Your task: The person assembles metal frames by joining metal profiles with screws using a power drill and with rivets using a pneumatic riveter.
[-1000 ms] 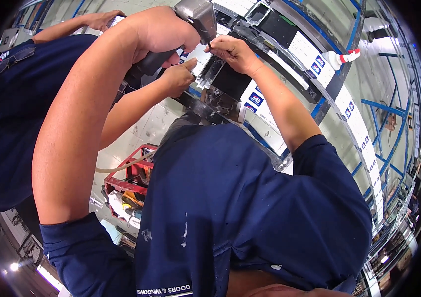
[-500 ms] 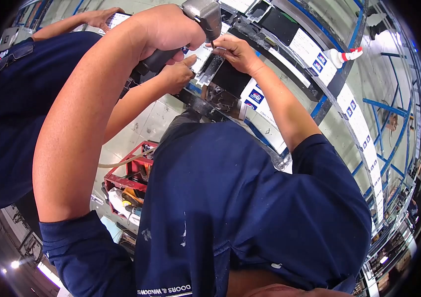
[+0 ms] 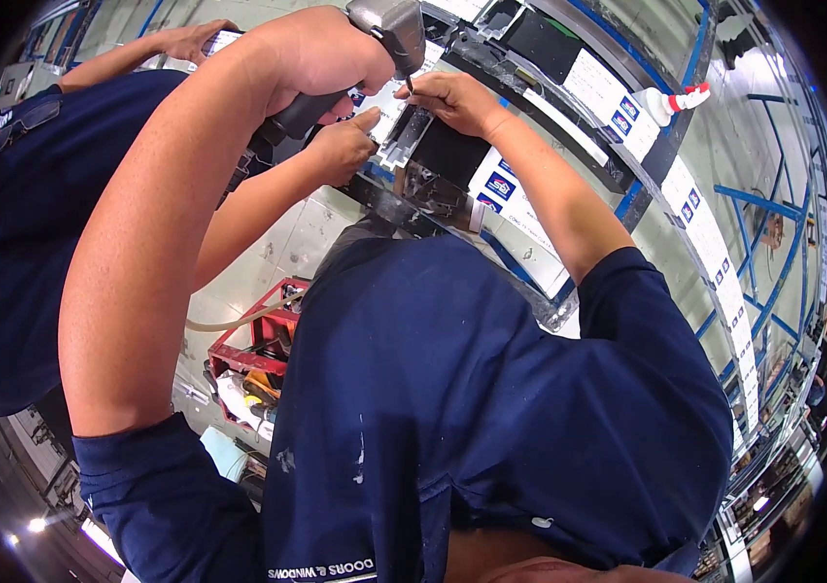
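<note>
My left hand (image 3: 331,58) is wrapped round the black grip of a pistol-shaped drill (image 3: 391,29) with a grey metal head. Its thin bit points down at the end of a profile frame (image 3: 402,146) with white and dark faces. Beside the bit tip, the fingers of my right hand (image 3: 457,102) are pinched together at the frame. Whatever sits between them is too small to make out. Just below the drill, a co-worker's hand (image 3: 344,151) rests near the same frame end. The co-worker's other hand (image 3: 195,41) holds a white-covered piece farther left.
White-filmed profiles (image 3: 710,248) lie across blue metal stands (image 3: 758,201) on the right. A white bottle with a red nozzle (image 3: 671,103) lies on a profile. Low on the left is a red tool carrier (image 3: 229,355) with a pale hose (image 3: 229,324). The co-worker's body (image 3: 25,233) is close at left.
The whole view has shifted slightly, so hands and drill appear a little farther left. Both my hands keep the same grips, with the bit still beside my right fingertips.
</note>
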`<act>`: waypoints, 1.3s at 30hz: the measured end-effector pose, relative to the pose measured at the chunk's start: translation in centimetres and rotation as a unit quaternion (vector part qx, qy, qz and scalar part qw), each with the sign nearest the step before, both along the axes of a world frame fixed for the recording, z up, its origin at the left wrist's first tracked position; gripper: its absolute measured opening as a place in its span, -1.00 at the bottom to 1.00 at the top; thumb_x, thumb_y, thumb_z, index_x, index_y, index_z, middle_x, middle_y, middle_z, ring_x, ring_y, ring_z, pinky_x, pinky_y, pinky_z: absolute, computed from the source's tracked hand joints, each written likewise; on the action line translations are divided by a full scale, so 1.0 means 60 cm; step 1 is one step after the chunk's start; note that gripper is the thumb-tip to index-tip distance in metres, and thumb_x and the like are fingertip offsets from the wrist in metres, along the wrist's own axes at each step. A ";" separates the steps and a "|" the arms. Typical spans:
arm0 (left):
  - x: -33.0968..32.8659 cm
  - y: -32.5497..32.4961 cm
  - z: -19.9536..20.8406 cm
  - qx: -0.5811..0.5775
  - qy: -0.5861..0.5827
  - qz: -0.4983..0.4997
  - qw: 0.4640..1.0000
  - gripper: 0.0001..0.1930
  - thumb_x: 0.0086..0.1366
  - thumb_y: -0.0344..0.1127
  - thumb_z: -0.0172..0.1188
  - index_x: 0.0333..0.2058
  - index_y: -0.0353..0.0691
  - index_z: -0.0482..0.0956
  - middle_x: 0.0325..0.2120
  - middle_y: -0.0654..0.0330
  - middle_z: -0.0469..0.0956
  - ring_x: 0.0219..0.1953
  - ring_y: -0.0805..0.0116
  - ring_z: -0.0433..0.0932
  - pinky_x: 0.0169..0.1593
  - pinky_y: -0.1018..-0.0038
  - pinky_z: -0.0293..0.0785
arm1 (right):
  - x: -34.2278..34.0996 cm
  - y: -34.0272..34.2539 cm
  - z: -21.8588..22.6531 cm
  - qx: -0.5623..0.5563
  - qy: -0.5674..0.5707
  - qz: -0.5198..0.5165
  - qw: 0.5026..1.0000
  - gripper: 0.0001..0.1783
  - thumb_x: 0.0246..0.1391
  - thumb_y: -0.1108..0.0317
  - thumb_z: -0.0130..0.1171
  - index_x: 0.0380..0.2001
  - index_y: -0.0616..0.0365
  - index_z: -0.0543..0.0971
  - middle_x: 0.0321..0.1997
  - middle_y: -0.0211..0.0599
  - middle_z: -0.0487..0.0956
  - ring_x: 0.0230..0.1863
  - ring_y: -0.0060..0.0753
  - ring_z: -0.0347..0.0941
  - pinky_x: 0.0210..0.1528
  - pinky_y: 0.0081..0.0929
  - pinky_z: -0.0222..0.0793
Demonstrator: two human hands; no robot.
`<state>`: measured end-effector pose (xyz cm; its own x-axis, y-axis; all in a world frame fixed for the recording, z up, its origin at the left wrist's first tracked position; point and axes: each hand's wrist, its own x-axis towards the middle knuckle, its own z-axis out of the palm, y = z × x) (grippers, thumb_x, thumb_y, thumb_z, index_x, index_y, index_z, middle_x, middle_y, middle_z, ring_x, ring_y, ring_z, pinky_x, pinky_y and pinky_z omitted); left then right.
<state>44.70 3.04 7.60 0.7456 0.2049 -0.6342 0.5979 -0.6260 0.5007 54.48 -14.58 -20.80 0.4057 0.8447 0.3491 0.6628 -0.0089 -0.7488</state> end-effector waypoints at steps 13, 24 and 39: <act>0.008 -0.007 0.005 -0.017 0.002 -0.027 0.999 -0.65 0.02 -0.32 0.31 -0.28 -0.52 0.64 -0.60 0.07 0.56 -0.65 0.35 0.53 -0.53 0.42 0.44 | -0.011 -0.001 -0.004 0.023 -0.011 -0.022 0.999 -0.85 0.31 0.34 0.26 -0.10 0.06 0.70 -0.12 -0.24 0.75 -0.07 -0.08 0.69 -0.02 -0.31 0.59; 0.010 -0.007 0.003 -0.023 0.008 -0.019 1.000 -0.66 0.07 -0.33 0.32 -0.23 -0.50 0.63 -0.58 0.07 0.57 -0.64 0.35 0.53 -0.52 0.43 0.47 | -0.016 -0.003 -0.022 0.028 -0.013 -0.040 0.999 -0.85 0.30 0.33 0.28 -0.11 0.03 0.71 -0.12 -0.26 0.76 -0.09 -0.09 0.70 -0.05 -0.32 0.60; -0.001 0.018 0.012 -0.022 0.020 0.014 0.999 -0.66 0.13 -0.30 0.32 -0.18 -0.44 0.68 -0.56 0.10 0.59 -0.62 0.39 0.55 -0.49 0.47 0.44 | -0.024 0.020 0.008 0.002 0.063 -0.063 0.996 -0.81 0.20 0.26 0.40 -0.12 -0.05 0.75 -0.15 -0.30 0.75 -0.15 -0.18 0.69 -0.11 -0.37 0.59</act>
<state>44.65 4.13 8.35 0.7140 0.1967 -0.6720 0.6352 -0.5857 0.5035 53.03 -13.40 -20.33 0.5492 0.7833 0.2913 0.5568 -0.0831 -0.8265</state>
